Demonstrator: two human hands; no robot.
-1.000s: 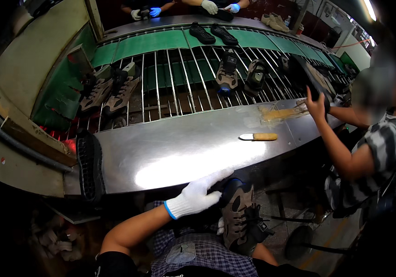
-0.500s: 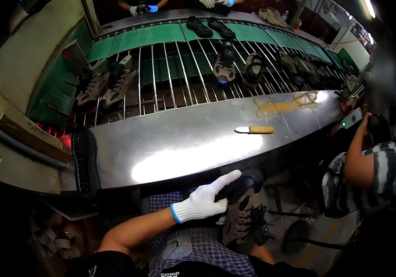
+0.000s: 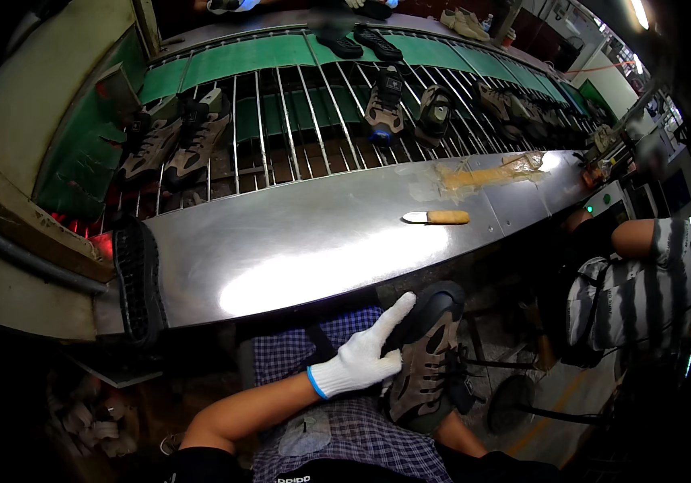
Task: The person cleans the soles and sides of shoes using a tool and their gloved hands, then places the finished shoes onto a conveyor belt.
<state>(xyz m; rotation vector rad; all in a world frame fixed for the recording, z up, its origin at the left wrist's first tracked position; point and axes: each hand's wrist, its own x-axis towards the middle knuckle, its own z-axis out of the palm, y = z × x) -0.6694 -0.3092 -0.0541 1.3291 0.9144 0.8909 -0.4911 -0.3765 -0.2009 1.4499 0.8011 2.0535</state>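
In front of my lap a brown and black lace-up shoe (image 3: 422,358) is held tilted, its black toe pointing up and its laces to the right. My left hand (image 3: 361,358), in a white knit glove with a blue cuff, grips the black sole (image 3: 416,318) at the forefoot. Its forefinger stretches along the sole toward the toe, with the thumb lower down. My right forearm (image 3: 459,435) rises to the heel end from below. The shoe hides most of my right hand; a small white patch of glove (image 3: 386,388) shows beside the shoe, under my left hand.
A wooden-handled knife (image 3: 442,217) lies on the metal table (image 3: 321,241). A loose black sole (image 3: 138,278) stands at its left end. Beyond, several shoes (image 3: 200,141) rest on a rack of metal rods (image 3: 293,121). At right sits a person in a striped garment (image 3: 639,294).
The shoe has turned a little more upright, toe higher. My left hand stays on its sole, slightly shifted. The whole view has swung slightly; the person at right has changed posture.
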